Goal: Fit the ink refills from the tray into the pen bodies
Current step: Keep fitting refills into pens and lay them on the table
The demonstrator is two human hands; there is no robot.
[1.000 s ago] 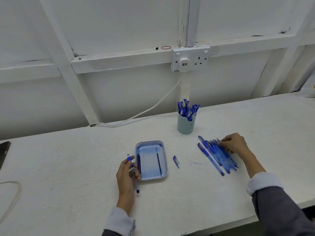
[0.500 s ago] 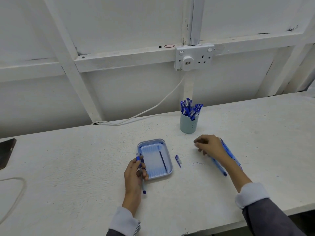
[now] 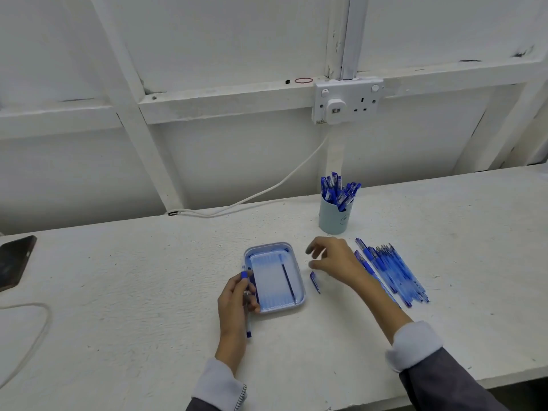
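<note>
A pale blue tray (image 3: 299,301) lies on the white table, with one dark ink refill (image 3: 287,280) lying lengthwise in its right half. My left hand (image 3: 235,301) grips a blue pen body (image 3: 246,304) upright at the tray's left rim. My right hand (image 3: 333,259) hovers with loosely spread fingers just right of the tray, holding nothing, above a small blue pen cap (image 3: 315,281) on the table. A row of blue pen bodies (image 3: 391,271) lies further right.
A light blue cup (image 3: 333,218) packed with several blue pens stands behind the tray. A black phone (image 3: 13,262) lies at the far left edge, with a white cable (image 3: 32,336) below it. The wall socket (image 3: 347,102) and its cable are behind.
My right hand has left the row of pens and moved left to the space beside the tray. My left hand keeps holding the pen body at the tray's left rim.
</note>
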